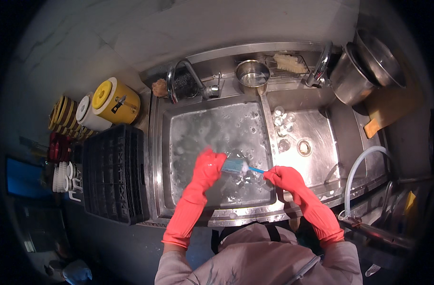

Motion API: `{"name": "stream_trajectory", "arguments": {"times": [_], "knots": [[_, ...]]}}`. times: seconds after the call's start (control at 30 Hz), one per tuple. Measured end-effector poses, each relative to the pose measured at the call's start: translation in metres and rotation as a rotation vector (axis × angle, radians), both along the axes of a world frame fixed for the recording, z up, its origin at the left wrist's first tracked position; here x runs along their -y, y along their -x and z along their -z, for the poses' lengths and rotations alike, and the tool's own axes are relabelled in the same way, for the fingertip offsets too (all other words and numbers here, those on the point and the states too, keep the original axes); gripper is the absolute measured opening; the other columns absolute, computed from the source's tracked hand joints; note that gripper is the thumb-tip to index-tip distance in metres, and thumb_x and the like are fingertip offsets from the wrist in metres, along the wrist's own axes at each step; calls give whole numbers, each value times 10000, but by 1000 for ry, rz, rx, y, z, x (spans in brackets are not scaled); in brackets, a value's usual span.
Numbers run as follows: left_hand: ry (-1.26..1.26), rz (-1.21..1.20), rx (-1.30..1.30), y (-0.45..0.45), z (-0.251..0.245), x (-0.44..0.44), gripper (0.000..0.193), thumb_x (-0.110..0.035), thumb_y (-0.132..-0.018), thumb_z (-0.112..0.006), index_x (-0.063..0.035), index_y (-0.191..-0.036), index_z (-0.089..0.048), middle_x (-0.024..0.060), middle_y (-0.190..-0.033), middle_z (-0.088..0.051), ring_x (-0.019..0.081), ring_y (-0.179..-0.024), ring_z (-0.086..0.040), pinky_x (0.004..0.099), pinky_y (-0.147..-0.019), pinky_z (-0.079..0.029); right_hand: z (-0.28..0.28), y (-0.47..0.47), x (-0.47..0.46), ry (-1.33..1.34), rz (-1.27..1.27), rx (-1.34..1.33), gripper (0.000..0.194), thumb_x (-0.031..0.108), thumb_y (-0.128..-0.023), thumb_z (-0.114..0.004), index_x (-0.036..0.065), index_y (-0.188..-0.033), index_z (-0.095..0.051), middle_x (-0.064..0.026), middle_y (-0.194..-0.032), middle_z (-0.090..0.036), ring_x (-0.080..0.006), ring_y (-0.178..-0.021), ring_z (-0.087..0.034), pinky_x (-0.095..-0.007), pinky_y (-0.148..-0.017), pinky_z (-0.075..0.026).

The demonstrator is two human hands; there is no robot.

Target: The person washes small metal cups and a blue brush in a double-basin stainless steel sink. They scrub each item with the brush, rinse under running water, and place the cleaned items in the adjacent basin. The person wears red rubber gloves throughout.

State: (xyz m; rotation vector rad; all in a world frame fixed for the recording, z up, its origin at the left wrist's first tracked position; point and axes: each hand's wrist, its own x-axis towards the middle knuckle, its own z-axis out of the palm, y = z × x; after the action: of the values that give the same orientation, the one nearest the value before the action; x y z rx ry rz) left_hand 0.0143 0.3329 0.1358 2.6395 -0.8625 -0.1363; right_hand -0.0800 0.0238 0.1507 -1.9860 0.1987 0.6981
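Both my hands wear red rubber gloves. My left hand [210,165] grips the base of a clear drinking glass [234,166], held on its side over the soapy water in the left sink basin [167,153]. My right hand [286,178] holds the thin blue handle of a bottle brush [256,170], above the divider between the basins. The handle runs into the glass's mouth, where white foam sits. The brush head is inside the glass and hard to make out. Several small clear glasses [281,132] stand in the right basin [322,124], left of its drain [304,147].
Black dish racks [111,174] are stacked left of the sink. Behind it are a curved faucet [188,69], a steel pot [253,76] and a second faucet [322,67]. Large steel pots [356,76] stand at the right. A yellow drink dispenser [117,101] is back left.
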Motion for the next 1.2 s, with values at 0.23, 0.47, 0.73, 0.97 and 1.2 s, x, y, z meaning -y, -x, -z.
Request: {"name": "stream_trajectory", "arguments": {"times": [0.23, 0.47, 0.73, 0.97, 1.2], "knots": [[-51, -79, -75, -4, 6, -13, 386, -68, -724, -805, -130, -1086, -686, 139, -966, -730, 392, -931, -722, 495, -814, -584, -23, 2, -11, 158, 71, 71, 425, 505, -1035, -671, 112, -1160, -773, -132, -870, -752, -313, -825, -717, -450, -773, -543], [46, -85, -256, 5, 21, -8, 352, -52, -811, -760, -148, -1143, -698, 162, -1060, -747, 364, -878, -752, 446, -755, -604, -4, 13, -19, 277, 5, 269, 404, 515, -1025, -651, 134, -1085, -770, -154, -925, -760, -391, -886, -722, -488, -780, -543], [-54, -3, -87, 4, 19, -7, 623, -33, -841, -758, -205, -1418, -597, 143, -1229, -693, 363, -1163, -674, 447, -854, -594, -8, 7, -31, 237, 7, 309, 311, 427, -1006, -712, 156, -1132, -796, -158, -991, -773, -374, -900, -738, -472, -783, -562], [126, 30, 336, -10, 28, -10, 447, -96, -866, -703, -127, -1308, -646, 109, -1210, -697, 368, -1091, -694, 435, -839, -601, 27, 4, -4, -734, 175, -641, 505, 570, -1081, -586, 117, -1217, -761, 80, -612, -407, -57, -468, -288, -263, -448, -247], [175, 150, 325, -13, 24, -13, 789, -24, -666, -785, -196, -1418, -621, 92, -1269, -696, 360, -1160, -678, 462, -826, -593, 1, 4, -37, -397, 114, 31, 442, 496, -1066, -639, 74, -1109, -765, -5, -675, -581, -124, -545, -498, -313, -514, -400]]}}
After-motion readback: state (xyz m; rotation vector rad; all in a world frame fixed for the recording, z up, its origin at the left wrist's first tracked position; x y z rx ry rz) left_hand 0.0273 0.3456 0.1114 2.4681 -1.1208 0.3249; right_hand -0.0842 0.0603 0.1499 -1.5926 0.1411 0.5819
